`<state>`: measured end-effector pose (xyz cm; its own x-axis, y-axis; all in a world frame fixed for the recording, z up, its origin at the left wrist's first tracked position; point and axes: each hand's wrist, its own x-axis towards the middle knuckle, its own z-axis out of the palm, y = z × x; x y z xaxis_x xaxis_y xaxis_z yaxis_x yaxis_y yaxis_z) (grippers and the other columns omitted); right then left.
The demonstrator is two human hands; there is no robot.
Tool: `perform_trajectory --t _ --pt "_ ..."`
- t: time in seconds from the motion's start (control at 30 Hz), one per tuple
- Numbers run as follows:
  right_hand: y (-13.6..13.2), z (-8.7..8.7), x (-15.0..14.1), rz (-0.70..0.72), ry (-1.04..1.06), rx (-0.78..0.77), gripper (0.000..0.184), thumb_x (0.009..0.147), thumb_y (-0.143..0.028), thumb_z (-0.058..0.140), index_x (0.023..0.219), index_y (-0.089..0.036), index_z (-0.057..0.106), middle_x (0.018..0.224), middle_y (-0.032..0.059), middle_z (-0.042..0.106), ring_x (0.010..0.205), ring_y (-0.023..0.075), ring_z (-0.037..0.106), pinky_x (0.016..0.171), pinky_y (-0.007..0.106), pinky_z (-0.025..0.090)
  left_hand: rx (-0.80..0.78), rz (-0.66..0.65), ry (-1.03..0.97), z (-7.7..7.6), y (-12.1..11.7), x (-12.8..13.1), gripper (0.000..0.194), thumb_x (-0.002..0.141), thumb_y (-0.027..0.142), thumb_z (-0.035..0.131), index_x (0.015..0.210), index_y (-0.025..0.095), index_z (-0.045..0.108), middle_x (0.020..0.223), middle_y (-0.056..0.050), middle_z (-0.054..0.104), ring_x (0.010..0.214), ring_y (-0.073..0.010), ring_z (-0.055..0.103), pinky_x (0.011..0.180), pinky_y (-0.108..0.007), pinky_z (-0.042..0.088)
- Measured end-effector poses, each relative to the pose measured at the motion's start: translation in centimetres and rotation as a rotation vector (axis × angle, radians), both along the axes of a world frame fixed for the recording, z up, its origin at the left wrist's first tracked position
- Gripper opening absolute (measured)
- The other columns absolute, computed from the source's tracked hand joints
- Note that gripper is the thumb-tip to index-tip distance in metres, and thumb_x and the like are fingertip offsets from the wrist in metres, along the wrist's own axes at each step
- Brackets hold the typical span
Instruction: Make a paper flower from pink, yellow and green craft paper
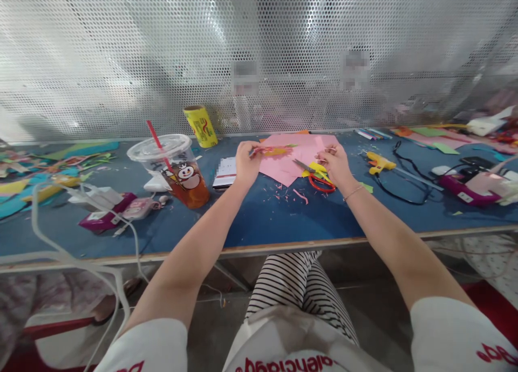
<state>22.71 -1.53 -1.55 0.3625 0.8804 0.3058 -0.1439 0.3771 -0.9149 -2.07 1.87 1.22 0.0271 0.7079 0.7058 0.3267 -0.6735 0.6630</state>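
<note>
My left hand (247, 163) is closed around one end of a slim paper piece (277, 151) in pink, yellow and green. Its free end points right, over pink paper sheets (283, 173) that lie on the table. In my right hand (336, 166), the fingers pinch a small pink paper strip (319, 144), which stands up from the fingertips. Scissors with red handles (322, 187) lie just below my right hand, blades pointing up and left. Yellow paper scraps (320, 170) lie against them. Small pink clippings (300, 195) are scattered on the blue table (259, 221) between my hands.
Left of my left arm stand a lidded drink cup (184, 172) with a red straw and a phone (225, 173). A yellow can (201, 126) is behind. On the right lie a yellow glue gun (380, 163) with its cord and a purple power strip (467, 191). White cables (38, 221) hang at left.
</note>
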Motion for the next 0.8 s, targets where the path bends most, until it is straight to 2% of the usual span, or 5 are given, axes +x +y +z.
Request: perform_trajectory --t 0.17,0.23,0.3,0.6,0.8 --pt "0.1 0.1 0.0 -0.022 0.020 0.011 0.035 0.058 -0.023 0.063 0.085 -0.025 0.040 0.075 -0.0074 0.050 0.066 0.0082 0.060 0.058 0.021 0.046 0.282 -0.041 0.593 0.2 -0.2 -1.0 0.020 0.081 0.014 0.046 0.079 0.023 0.064 0.090 -0.006 0.060 0.097 -0.0199 0.050 0.102 -0.042 0.028" --pt "0.1 0.1 -0.1 -0.017 0.034 0.019 0.035 0.058 -0.022 0.062 0.085 -0.024 0.040 0.074 -0.0074 0.050 0.065 0.0078 0.059 0.058 0.021 0.045 0.357 0.015 0.668 0.4 -0.4 -1.5 0.021 0.083 0.017 0.046 0.083 0.025 0.065 0.093 -0.005 0.061 0.101 -0.0208 0.049 0.105 -0.045 0.022" --pt "0.0 0.2 -0.1 -0.017 0.034 0.026 0.034 0.059 -0.021 0.062 0.085 -0.024 0.040 0.074 -0.0071 0.050 0.064 0.0077 0.059 0.058 0.021 0.045 0.386 0.125 0.621 0.7 -0.5 -1.9 0.021 0.084 0.019 0.046 0.086 0.026 0.065 0.096 -0.005 0.061 0.103 -0.0218 0.047 0.102 -0.045 0.023" --pt "0.0 0.2 0.0 -0.032 0.009 0.029 0.033 0.060 -0.023 0.061 0.085 -0.025 0.039 0.074 -0.0066 0.050 0.065 0.0084 0.058 0.058 0.022 0.045 0.273 0.220 0.628 0.5 -0.3 -1.6 0.018 0.081 0.017 0.046 0.086 0.022 0.062 0.092 -0.009 0.061 0.094 -0.0233 0.052 0.087 -0.041 0.036" --pt "-0.3 0.4 -0.3 -0.043 -0.050 0.017 0.033 0.062 -0.027 0.061 0.087 -0.025 0.039 0.077 -0.0057 0.051 0.069 0.0102 0.060 0.056 0.022 0.044 -0.172 -0.008 0.232 -0.8 0.7 -0.3 0.007 0.070 0.016 0.056 0.077 0.017 0.058 0.075 -0.002 0.058 0.067 -0.0129 0.054 0.068 -0.028 0.043"
